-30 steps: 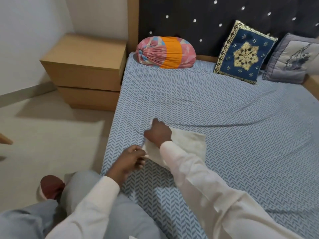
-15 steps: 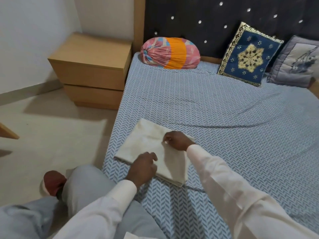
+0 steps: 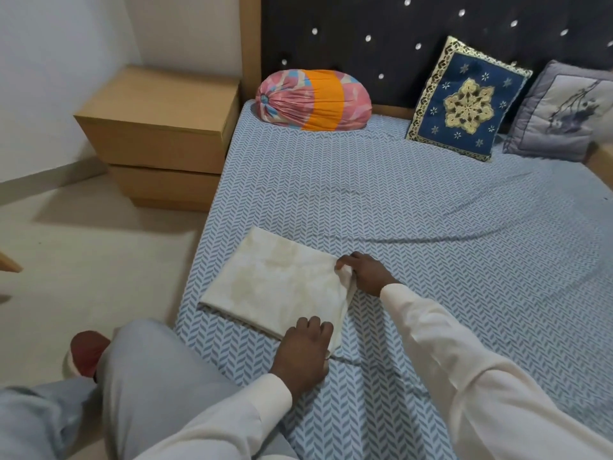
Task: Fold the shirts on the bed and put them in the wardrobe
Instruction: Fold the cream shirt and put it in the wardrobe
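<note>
A cream shirt (image 3: 278, 283), folded into a flat rectangle, lies near the left edge of the bed (image 3: 431, 234). My right hand (image 3: 365, 273) pinches the shirt's far right corner, where the cloth bunches up. My left hand (image 3: 303, 351) holds the near right corner, fingers curled over the edge. Both arms wear cream sleeves. No wardrobe is in view.
A round pink and orange bolster (image 3: 313, 100), a blue and gold cushion (image 3: 466, 100) and a grey cushion (image 3: 560, 116) line the dark headboard. A wooden bedside cabinet (image 3: 159, 134) stands left of the bed. My knee (image 3: 159, 366) is at the bed's edge.
The shirt has been laid over to the left and now lies flat as a rectangle. Both hands have moved from its left side to its right edge.
</note>
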